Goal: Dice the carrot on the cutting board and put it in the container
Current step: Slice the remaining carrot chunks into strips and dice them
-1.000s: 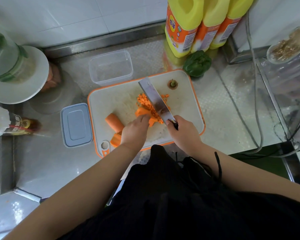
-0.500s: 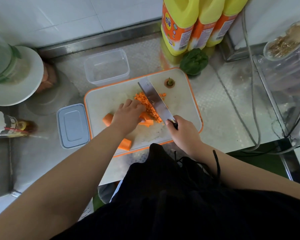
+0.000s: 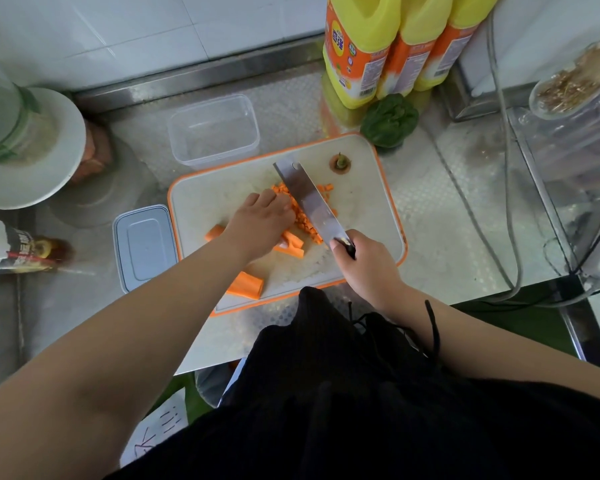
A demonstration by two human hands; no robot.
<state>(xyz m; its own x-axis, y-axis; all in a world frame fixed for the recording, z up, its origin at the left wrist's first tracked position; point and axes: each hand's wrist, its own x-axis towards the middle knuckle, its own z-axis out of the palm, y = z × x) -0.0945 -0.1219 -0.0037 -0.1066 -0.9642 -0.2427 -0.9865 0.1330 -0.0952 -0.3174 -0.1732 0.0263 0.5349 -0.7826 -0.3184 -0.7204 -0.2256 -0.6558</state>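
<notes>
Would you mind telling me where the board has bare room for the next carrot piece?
The cutting board is bare right of the knife, below the carrot top, and at its far-left corner beside the container. The middle is crowded: diced carrot, both hands.

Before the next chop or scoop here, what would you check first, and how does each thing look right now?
1. Knife firmly held: ok, the right hand grips its handle.
2. Left hand away from the blade: cannot tell; its fingers rest on the diced carrot right beside the blade.
3. Container open and ready: ok, it stands uncovered behind the cutting board, with its lid left of the board.
4. Dicing finished: not ok, carrot sticks and a larger carrot chunk remain uncut.
5. Carrot top kept apart from the dice: ok, it sits alone at the far edge of the board.
</notes>
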